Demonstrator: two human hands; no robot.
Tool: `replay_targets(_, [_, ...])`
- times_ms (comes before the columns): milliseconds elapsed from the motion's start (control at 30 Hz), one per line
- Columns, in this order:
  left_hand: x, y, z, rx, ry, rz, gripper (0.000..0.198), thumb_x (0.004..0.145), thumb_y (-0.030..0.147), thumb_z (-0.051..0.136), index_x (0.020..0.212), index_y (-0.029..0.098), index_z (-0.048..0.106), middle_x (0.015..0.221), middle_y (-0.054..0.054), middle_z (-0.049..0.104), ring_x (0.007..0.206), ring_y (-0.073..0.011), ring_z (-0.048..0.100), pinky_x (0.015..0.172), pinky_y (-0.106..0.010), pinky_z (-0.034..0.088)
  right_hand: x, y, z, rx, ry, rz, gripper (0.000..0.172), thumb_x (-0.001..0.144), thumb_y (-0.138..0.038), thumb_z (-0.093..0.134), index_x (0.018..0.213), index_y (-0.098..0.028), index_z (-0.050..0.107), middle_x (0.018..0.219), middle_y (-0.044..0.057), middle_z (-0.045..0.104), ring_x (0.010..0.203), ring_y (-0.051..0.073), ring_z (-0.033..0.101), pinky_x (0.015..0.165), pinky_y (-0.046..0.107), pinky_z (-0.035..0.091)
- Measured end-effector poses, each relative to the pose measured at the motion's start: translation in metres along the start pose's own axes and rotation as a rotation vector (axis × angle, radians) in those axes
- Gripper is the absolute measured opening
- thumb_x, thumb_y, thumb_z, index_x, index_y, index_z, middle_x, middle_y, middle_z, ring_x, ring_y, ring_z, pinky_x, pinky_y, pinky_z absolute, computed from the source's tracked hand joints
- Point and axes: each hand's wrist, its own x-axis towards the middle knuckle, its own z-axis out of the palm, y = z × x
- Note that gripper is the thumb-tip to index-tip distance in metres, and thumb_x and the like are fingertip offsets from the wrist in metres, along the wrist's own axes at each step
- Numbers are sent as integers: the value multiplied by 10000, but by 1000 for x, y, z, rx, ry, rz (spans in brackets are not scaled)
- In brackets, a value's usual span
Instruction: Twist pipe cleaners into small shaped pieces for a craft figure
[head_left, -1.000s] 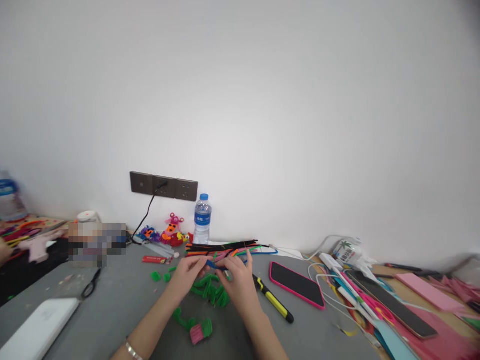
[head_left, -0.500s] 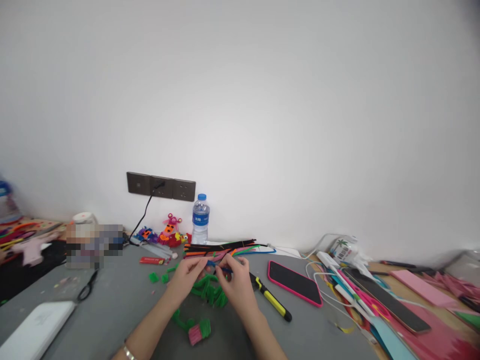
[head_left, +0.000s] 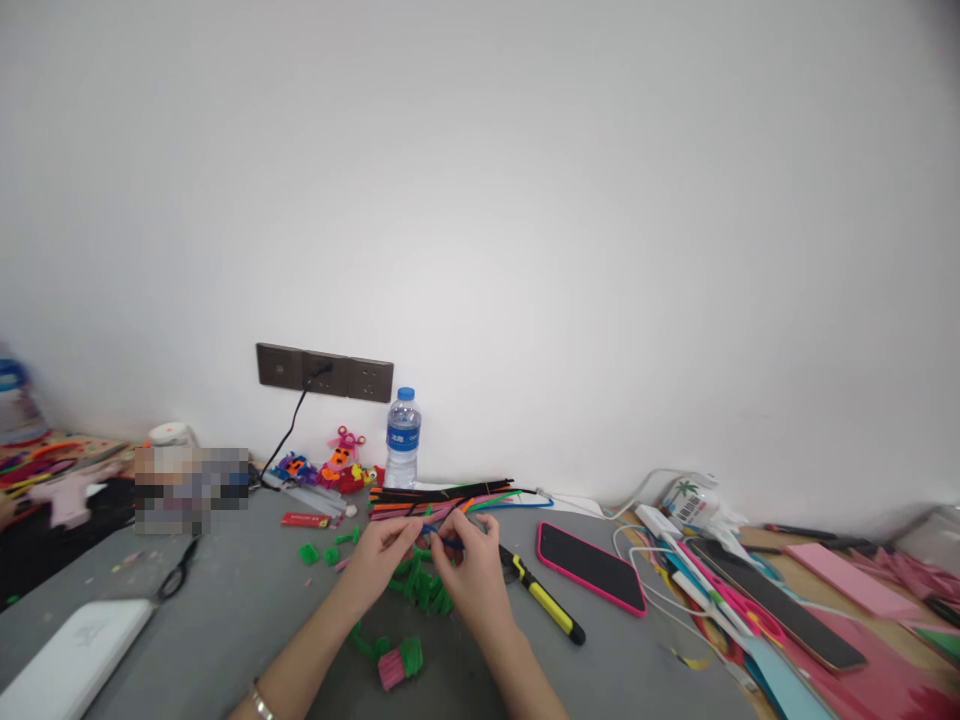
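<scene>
My left hand (head_left: 382,562) and my right hand (head_left: 471,560) meet over the grey tabletop, fingers pinched on a short blue pipe cleaner (head_left: 430,529). Fingertips cover most of it, so its full shape is hidden. Just beneath and behind the hands lies a heap of bent green pipe cleaners (head_left: 420,588). A small pink and green piece (head_left: 400,662) made of fuzzy pipe cleaner sits nearer to me, between my forearms. Behind my fingers is a bundle of coloured pipe cleaners (head_left: 442,495), black, orange, pink and green.
A yellow-black utility knife (head_left: 551,605) and a pink-edged phone (head_left: 591,568) lie to the right. A water bottle (head_left: 403,440) stands by the wall near small fuzzy figures (head_left: 341,460). At left are a white box-like device (head_left: 79,655) and black-handled scissors (head_left: 178,572).
Both hands stay together on the blue pipe cleaner, with only slight finger movement. The whole view has shifted a little.
</scene>
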Motion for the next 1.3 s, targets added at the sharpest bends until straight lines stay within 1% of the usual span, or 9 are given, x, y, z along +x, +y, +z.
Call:
replay_targets(167, [-1,1,2,-18,0,-4,459,819,541,519,643,152,687,523,14,492,531,-139,395,493,-231,274,0,3,2,1,18,-1,169,829,-161,483,686,-216,412,607,-65,553,580,131,539,882,383,310])
replay_targets(333, [-1,1,2,-14,20,21,446,824,522,524,686,145,716,536,3,542,528,-142,417,499,-238,296,0,3,2,13,-6,10,163,837,-165,483,691,-212,427,618,-61,558,603,135,555,896,397,310])
replay_targets(433, [0,-1,1,-33,50,29,439,819,526,535,743,144,736,578,-13,595,548,-151,451,513,-243,315,1,3,-1,62,-18,8,95,838,-162,490,757,-212,492,699,-32,612,660,151,580,891,398,330])
replay_targets(567, [2,-10,0,-143,112,-78,463,784,540,580,907,127,749,668,-50,683,612,-179,532,536,-249,368,1,6,-2,167,0,38,100,834,-150,489,854,-218,560,799,24,649,764,193,582,749,323,426])
replay_targets(633, [3,-14,-1,-211,135,-123,482,766,540,606,969,124,742,724,-72,714,684,-202,580,576,-258,409,1,8,0,234,5,56,99,830,-152,488,838,-214,565,799,36,643,767,199,581,690,293,448])
replay_targets(700, [4,-17,-1,-266,144,-152,486,754,538,627,995,131,740,762,-85,731,745,-219,610,615,-267,439,2,10,2,306,-4,61,89,829,-157,484,818,-209,556,776,34,632,743,193,587,671,280,461])
replay_targets(867, [3,-18,-1,-368,144,-204,484,723,535,670,986,136,746,806,-103,746,767,-221,633,641,-276,467,3,11,4,363,-14,67,77,825,-164,489,803,-202,551,739,20,616,699,177,593,655,264,472])
replay_targets(1067, [3,-17,0,-420,140,-217,471,682,537,707,905,126,761,772,-105,742,744,-216,636,633,-279,472,3,8,2,396,8,38,98,813,-147,502,828,-199,584,778,29,642,728,179,610,667,261,483])
replay_targets(1300, [1,-10,1,-470,138,-244,446,646,543,730,816,131,752,749,-92,735,746,-202,627,643,-265,460,6,7,-1,470,-14,31,93,786,-124,506,755,-199,551,738,11,587,699,163,563,651,254,462])
